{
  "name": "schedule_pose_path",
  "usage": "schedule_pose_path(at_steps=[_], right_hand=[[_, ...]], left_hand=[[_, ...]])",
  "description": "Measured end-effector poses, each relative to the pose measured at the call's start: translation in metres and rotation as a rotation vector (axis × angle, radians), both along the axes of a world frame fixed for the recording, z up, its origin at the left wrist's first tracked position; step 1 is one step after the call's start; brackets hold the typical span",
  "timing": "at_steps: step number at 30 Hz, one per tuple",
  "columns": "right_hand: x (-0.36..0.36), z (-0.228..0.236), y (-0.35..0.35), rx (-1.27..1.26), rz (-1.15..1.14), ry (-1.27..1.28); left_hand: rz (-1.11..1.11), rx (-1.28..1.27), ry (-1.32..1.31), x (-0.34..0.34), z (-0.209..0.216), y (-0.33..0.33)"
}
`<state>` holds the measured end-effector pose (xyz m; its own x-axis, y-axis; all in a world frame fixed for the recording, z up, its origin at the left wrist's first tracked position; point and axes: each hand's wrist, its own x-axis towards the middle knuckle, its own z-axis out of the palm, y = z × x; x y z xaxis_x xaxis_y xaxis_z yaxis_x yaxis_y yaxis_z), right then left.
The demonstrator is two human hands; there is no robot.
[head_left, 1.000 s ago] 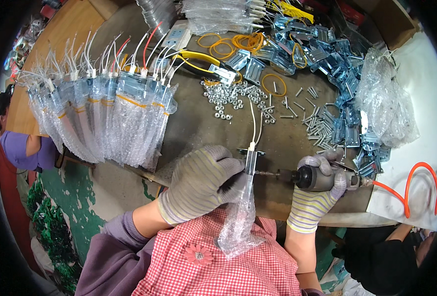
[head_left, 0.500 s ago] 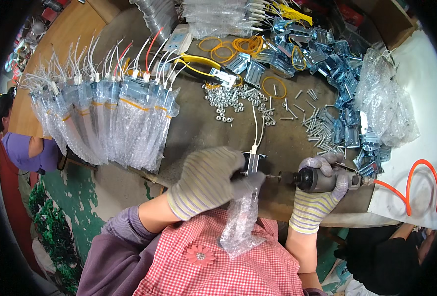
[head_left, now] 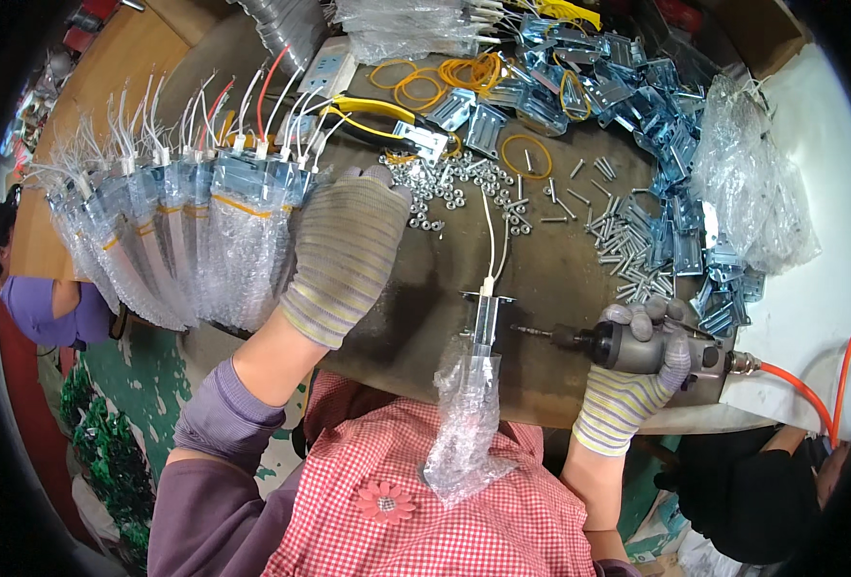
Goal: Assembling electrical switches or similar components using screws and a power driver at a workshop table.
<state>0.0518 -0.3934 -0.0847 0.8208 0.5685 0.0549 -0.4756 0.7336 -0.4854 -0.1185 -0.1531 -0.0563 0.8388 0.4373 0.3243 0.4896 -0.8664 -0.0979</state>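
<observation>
My right hand (head_left: 631,370), in a striped grey-palmed glove, is wrapped round a black and grey air screwdriver (head_left: 627,347). Its bit points left toward a metal bracket (head_left: 485,325) lying at the table's front edge. White wires (head_left: 492,236) run out of the far end of this bracket, and a bubble-wrap sleeve (head_left: 464,423) covers its near end, hanging onto my apron. My left hand (head_left: 349,250) has its fingers curled at the left edge of a pile of small nuts (head_left: 440,178); anything between its fingertips is hidden.
Wrapped, wired pieces (head_left: 195,240) stand bundled at left. Yellow-handled pliers (head_left: 377,111) and rubber bands (head_left: 464,77) lie behind the nuts. Loose screws (head_left: 627,240) and metal brackets (head_left: 675,163) spread at right, beside plastic wrap (head_left: 757,183). An orange hose (head_left: 800,389) trails right.
My left hand has left the bracket and moved up and left to the nuts. The screwdriver has drawn slightly away to the right, its bit now apart from the bracket.
</observation>
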Motion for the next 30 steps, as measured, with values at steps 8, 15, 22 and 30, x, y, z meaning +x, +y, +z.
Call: schedule_pose_path(at_steps=[8,15,22,30], right_hand=[[-0.006,0.0,0.005,-0.038,0.034,0.028],[-0.012,0.002,0.011,-0.053,0.069,0.045],[-0.013,0.004,0.012,-0.073,0.053,0.079],[-0.014,0.006,0.015,-0.082,0.063,0.075]], left_hand=[[0.048,-0.011,0.098,0.008,-0.005,0.011],[-0.026,0.038,0.035,-0.001,-0.002,0.006],[-0.006,-0.235,-0.206,-0.024,0.009,-0.022],[-0.209,-0.609,-0.287,-0.035,-0.013,-0.072]])
